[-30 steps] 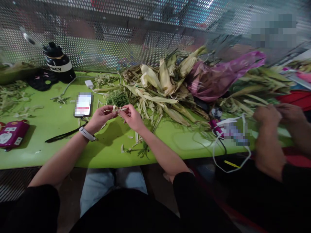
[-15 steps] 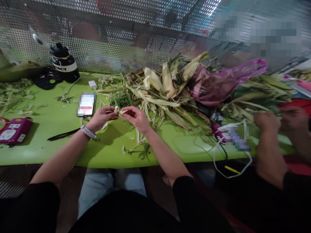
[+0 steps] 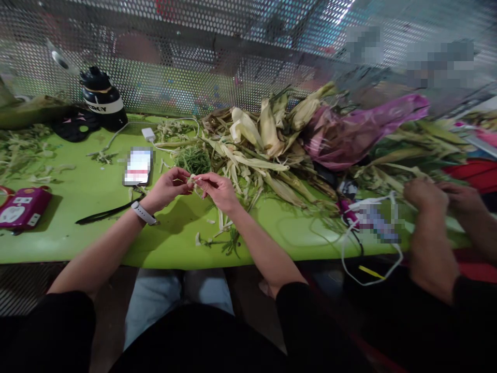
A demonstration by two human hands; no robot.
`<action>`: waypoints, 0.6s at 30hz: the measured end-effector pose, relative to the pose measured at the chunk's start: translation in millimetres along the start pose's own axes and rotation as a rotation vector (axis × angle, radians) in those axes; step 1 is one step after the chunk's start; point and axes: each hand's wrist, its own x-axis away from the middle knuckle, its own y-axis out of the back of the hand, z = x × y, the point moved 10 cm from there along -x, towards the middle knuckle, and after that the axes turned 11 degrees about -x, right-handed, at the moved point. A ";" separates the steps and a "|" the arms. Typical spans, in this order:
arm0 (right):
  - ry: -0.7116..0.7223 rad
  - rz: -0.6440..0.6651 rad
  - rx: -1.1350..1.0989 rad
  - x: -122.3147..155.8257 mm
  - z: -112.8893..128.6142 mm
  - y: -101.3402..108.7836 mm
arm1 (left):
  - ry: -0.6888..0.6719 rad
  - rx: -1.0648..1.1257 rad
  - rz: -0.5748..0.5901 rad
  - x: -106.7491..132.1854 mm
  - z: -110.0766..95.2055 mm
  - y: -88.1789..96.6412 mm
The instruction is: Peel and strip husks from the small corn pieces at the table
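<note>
We have both hands nearly meeting, fingertips pinched narrow on one small pale husk strip (image 3: 193, 178). Left hand (image 3: 171, 182) has its end between thumb and fingers; right hand (image 3: 219, 191) does likewise, thumb and index close together. Strip is held up over the green tabletop (image 3: 171, 243), between the two hands; its exact shape we can't make out, too small. White wristband (image 3: 143, 213) on the left wrist.

Just behind the fingers we note a heap of thin green shreds (image 3: 193, 158). Left of that, a lit phone (image 3: 138, 167), screen blurred out, with a black strap (image 3: 104, 212) lying below it. Nearer the table's front edge, below the right hand, a green sprig (image 3: 230, 241) with pale scraps.

Farther right we get a big pile of corn husks (image 3: 267, 142), pink plastic bag (image 3: 341, 137) against it. Beyond the bag, a co-worker's two hands (image 3: 426, 196) near more husks, white cable (image 3: 399, 254) looped beside them. Far left: magenta box (image 3: 25, 207), black bottle (image 3: 104, 106), white plug (image 3: 148, 134). Perforated metal panel (image 3: 186, 67) runs along the back.
</note>
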 end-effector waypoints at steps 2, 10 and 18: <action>-0.041 -0.041 -0.027 -0.9 -4.6 3.4 | 0.004 0.011 0.004 0.7 -0.7 -0.9; -0.024 -0.022 0.071 0.4 -2.5 1.7 | 0.014 0.010 0.017 -0.7 3.0 -1.0; -0.029 0.067 0.082 -2.8 -11.1 -0.4 | -0.031 -0.074 0.038 -2.8 4.0 -2.8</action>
